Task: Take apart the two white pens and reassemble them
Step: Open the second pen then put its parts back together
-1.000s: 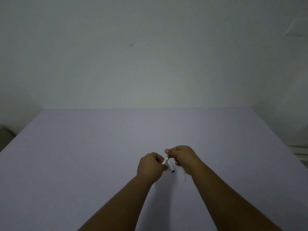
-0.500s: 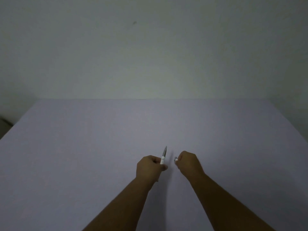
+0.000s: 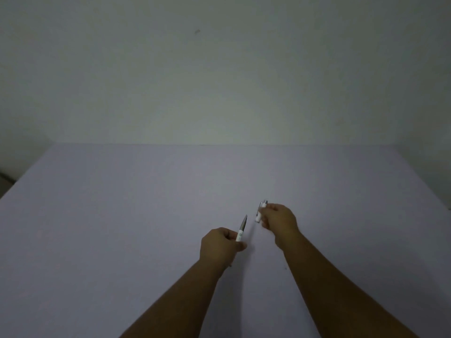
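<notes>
My left hand (image 3: 220, 246) is closed around the front part of a white pen (image 3: 241, 228); its grey tapered tip points up and away, and the rest is hidden in the fist. My right hand (image 3: 278, 219) grips the other white pen part (image 3: 260, 212), a short white piece with a grey metal end sticking out above the fingers. The two pieces are apart, with a small gap between them. Both hands hover over the pale lilac table (image 3: 122, 215). No second pen is visible.
The table's far edge meets a plain pale wall (image 3: 219, 81). A dark strip (image 3: 5, 178) shows beyond the table's left edge.
The hands were together on one pen a second ago. They have since pulled apart, each holding a piece, and the right hand has moved up and to the right.
</notes>
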